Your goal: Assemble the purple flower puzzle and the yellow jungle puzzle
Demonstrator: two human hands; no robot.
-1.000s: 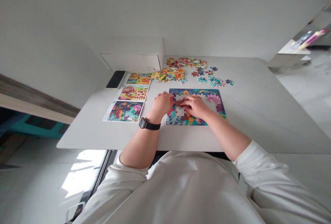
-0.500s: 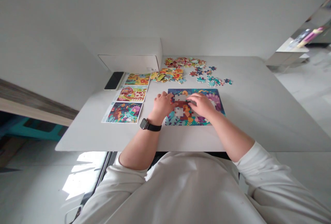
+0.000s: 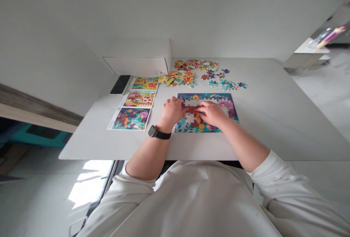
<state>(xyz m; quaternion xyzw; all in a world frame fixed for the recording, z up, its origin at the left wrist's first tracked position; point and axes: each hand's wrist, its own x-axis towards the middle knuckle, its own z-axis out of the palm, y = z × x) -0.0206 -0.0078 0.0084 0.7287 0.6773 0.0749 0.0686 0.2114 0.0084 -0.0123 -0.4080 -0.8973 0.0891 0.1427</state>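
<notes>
A colourful jigsaw puzzle (image 3: pixel 202 129) lies flat in front of me, its border joined and white gaps showing in the middle. My left hand (image 3: pixel 172 112) rests on its left edge, fingers spread and loosely bent, with no piece visible in them. Over the middle is my right hand (image 3: pixel 211 113), fingertips down on a brown puzzle piece (image 3: pixel 190 109) and the parts around it. Its thumb and fingers are close together; whether they pinch a piece is hidden. A black watch (image 3: pixel 158 133) is on my left wrist.
Loose blue and teal pieces (image 3: pixel 228 85) lie beyond the puzzle. Behind are a yellow heap of pieces (image 3: pixel 179 78) and a reddish heap (image 3: pixel 195 64). Three picture cards (image 3: pixel 131 119), a phone (image 3: pixel 120 85) and a white box (image 3: pixel 136 65) are on the left of the white table (image 3: pixel 273 120).
My right hand's thumb and fingers have drawn closer together and pressed down at the middle of the puzzle. My left hand has stayed in place.
</notes>
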